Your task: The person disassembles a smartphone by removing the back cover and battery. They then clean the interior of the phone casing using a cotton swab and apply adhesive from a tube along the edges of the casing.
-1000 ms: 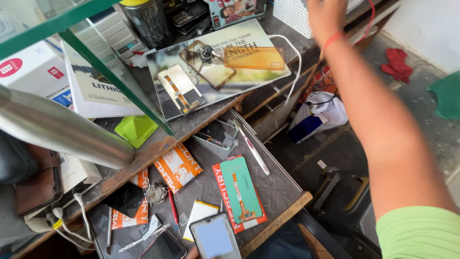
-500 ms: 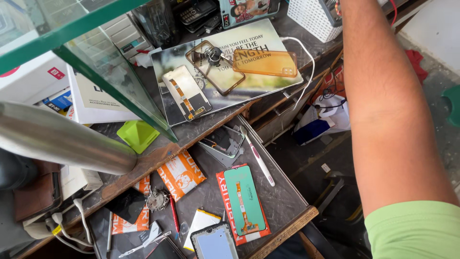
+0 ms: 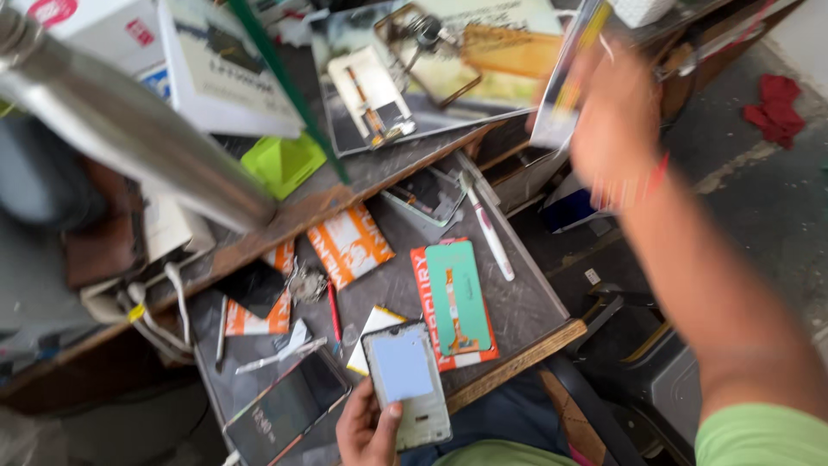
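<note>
Since half a second ago the right hand (image 3: 617,129) has dropped back from the top edge into the upper right of the frame, now gripping a thin flat printed packet (image 3: 565,73); motion blur hides the fingers, so only that they are closed on it can be told. View has also tilted down, and the left hand (image 3: 373,427) has come into sight at bottom centre.

Left to right:
- Upper left: shiny steel tube (image 3: 129,129) slanting across, very near the lens.
- Left of centre: lime-green plastic tray (image 3: 283,162) on the wooden shelf edge (image 3: 285,220).
- Lower left: dark phone screen panel (image 3: 285,407) lying on the grey worktop (image 3: 526,302).
- Bottom centre: left hand clamped on a white phone frame with pale blue back panel (image 3: 407,380), thumb over its left edge, held just above the near edge of the worktop.
- Centre: orange-and-white sachet (image 3: 349,246); beside it a red card carrying a teal phone panel (image 3: 454,298), flat on the worktop.
- Right of that: white pen-like tool (image 3: 487,229), lying diagonally.
- Upper centre: glossy printed sheet (image 3: 431,78) with phone parts on it.
- Far right: red cloth (image 3: 780,103) on the floor.
</note>
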